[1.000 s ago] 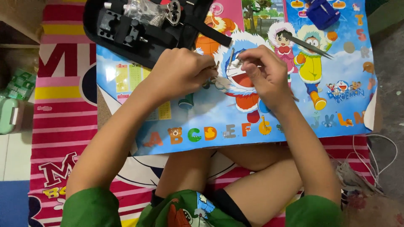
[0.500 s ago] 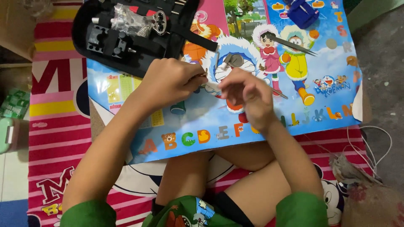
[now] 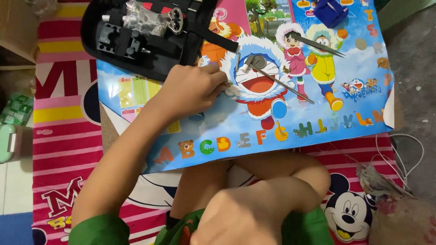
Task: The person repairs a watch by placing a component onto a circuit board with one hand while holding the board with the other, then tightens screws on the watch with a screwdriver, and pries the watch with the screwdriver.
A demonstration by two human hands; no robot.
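Striped in red, pink and yellow, a cartoon-printed mat (image 3: pixel 59 149) covered the floor under the seated person, whose bare knees showed at the bottom of the head view. On it lay a glossy blue cartoon alphabet poster (image 3: pixel 318 118), spread flat in front of the knees. A black tool case (image 3: pixel 136 45) rested across the poster's upper left corner, holding a crumpled clear plastic bag (image 3: pixel 141 18) and a silver metal tool (image 3: pixel 176 20). A small blue box (image 3: pixel 330 11) sat at the poster's top edge, well apart from the case.

Of the hands, the left hand (image 3: pixel 193 90) reached over the poster, its fingers curled and pinched on a small pale part (image 3: pixel 230 90) that rested on the poster just right of the fingertips; what the part was could not be told. The right hand (image 3: pixel 236 218) was drawn back close to the body, loosely closed in a blur; whether it gripped anything could not be told.

A long thin metal tool (image 3: pixel 281 84) lay slanted on the poster right of the left hand, its round head (image 3: pixel 259 60) uppermost. Dark tweezers (image 3: pixel 320 45) lay farther right, near the blue box.
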